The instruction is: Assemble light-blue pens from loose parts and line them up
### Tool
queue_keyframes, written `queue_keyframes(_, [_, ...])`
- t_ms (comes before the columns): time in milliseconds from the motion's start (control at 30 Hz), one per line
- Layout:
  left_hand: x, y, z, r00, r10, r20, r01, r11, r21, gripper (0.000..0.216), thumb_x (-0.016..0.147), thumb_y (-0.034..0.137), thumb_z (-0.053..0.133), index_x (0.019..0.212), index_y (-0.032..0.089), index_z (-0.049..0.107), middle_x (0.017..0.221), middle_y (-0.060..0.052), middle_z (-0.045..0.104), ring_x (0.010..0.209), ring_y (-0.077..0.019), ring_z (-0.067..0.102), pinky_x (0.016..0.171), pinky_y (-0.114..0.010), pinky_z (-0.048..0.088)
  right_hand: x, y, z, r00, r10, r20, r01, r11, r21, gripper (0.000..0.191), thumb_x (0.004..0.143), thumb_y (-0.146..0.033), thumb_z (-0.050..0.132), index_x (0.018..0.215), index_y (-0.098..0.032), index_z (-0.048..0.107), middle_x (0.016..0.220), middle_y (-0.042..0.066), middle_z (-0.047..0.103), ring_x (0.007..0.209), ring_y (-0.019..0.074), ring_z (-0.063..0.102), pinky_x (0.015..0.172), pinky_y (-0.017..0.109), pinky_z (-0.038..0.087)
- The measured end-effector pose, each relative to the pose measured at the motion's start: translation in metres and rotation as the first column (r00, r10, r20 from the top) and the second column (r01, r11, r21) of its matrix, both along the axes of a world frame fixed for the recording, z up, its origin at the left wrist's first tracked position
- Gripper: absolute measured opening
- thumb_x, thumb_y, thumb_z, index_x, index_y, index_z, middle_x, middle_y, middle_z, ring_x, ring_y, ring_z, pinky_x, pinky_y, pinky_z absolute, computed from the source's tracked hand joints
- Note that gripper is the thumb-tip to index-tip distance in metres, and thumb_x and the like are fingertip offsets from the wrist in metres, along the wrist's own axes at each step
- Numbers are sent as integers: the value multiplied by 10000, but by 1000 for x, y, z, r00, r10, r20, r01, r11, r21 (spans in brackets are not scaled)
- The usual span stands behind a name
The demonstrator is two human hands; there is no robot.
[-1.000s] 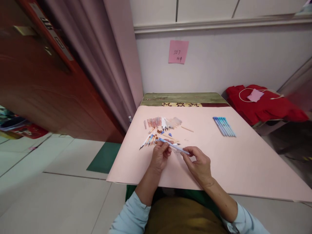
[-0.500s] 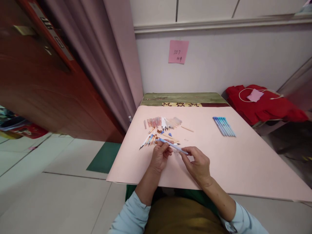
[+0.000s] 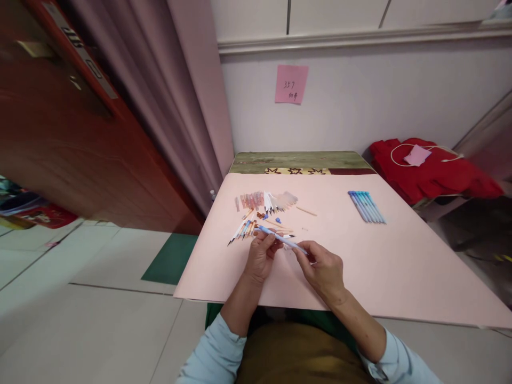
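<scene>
Both of my hands hold one light blue pen [image 3: 285, 240] above the pink table sheet [image 3: 360, 266]. My left hand [image 3: 261, 257] pinches the pen near its far left end, fingers curled round it. My right hand [image 3: 323, 269] grips the near right end with closed fingers. Just beyond my left hand lies a scatter of pen parts [image 3: 256, 220]: thin refills, small brown pieces, blue caps and clear tubes, laid roughly in rows.
A neat row of several blue pens [image 3: 367, 206] lies at the sheet's far right. A red cloth bundle [image 3: 428, 170] with a white cord sits right of the table. A pink note [image 3: 291, 84] hangs on the wall; a wooden door [image 3: 60, 122] and curtain stand left.
The pen and both hands stay almost in place; my right hand has shifted slightly left along the pen. The view has nudged a little.
</scene>
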State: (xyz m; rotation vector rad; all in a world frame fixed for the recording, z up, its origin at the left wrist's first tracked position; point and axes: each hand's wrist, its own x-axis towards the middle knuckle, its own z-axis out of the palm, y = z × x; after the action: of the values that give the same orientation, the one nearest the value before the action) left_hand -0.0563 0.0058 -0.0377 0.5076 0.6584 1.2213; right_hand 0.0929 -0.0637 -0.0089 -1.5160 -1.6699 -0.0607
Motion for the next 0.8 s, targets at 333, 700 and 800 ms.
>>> queue_keyframes(333, [3,-1,-1,999,0,-42,2,999,47,252,695,199,787,926,141,702,815,-31,711,752,-115,658,755,-229,520,-2,-1,0,986,49,-159,-100,940,-326,375,976,-444,416,820,-221,675,576,-18,642,496,126,588,520,221,362])
queue_keyframes(700, [5,0,0,999,13,-40,-12,1000,23,266,669,186,797,909,140,692,789,-21,702,714,-102,643,734,-219,504,-2,-2,2,929,9,-369,-164,906,-391,303,902,-479,521,766,-220,600,586,-15,623,505,137,558,528,237,401])
queue_keyframes(800, [5,0,1,999,12,-51,-11,1000,28,265,668,191,796,903,136,687,791,-29,707,721,-109,647,736,-224,502,-1,-2,3,931,31,-365,-203,872,-446,430,954,-493,413,699,-220,626,602,1,651,555,146,599,579,245,418])
